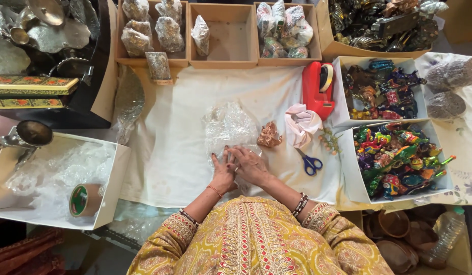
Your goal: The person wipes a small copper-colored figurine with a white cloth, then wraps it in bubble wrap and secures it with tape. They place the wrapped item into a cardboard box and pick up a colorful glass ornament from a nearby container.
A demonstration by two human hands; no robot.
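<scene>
**A:** Where are the hands, and what are they doing?

**B:** Both rest side by side on a sheet of clear bubble wrap (230,127) spread over a white cloth (169,153). The left hand (223,170) lies flat, fingers together, pressing the near edge of the wrap. The right hand (248,164) overlaps it slightly, fingers spread and also flat on the plastic. Neither hand grips anything.

**A:** What sits closest to them?

**B:** Just beyond the right hand's fingertips, a small copper-coloured figurine (269,135) stands on the cloth, touching the wrap's edge. To the right of that hand lie blue-handled scissors (309,163). A little farther out is a crumpled pink-and-white paper (302,125).

**A:** And farther away?

**B:** Beyond the paper stands a red tape dispenser (317,89). Well to the right, white boxes hold brightly painted figurines (396,160). Well to the left of the left hand, a white box contains a roll of tape (82,200). Farthest ahead, cardboard trays (231,62) hold wrapped bundles.
</scene>
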